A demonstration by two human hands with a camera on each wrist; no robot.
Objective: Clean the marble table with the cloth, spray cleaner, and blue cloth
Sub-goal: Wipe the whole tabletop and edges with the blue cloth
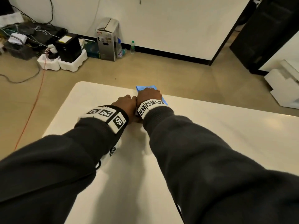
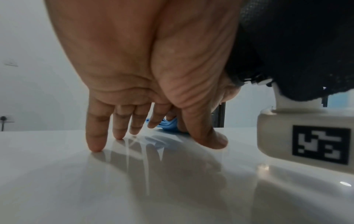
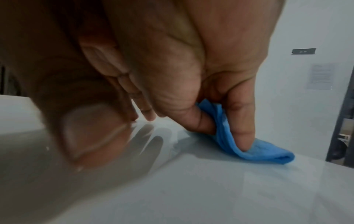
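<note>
Just above the frame's centre, the right hand point(image 1: 148, 96) pinches the folded blue cloth point(image 3: 254, 153) between thumb and fingers, pressing it onto the table point(image 1: 210, 135). Touching it on the left, the left hand point(image 1: 124, 104) holds nothing, its straight fingertips point(image 2: 95, 145) resting on the table.

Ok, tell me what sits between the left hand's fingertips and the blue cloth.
Nothing: bare tabletop, seen in the left wrist view, between the left hand and the blue cloth.

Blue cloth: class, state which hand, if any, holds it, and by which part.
The right hand pinches the blue cloth at a raised fold, thumb against finger. The left hand holds nothing; its fingertips touch the table.
</note>
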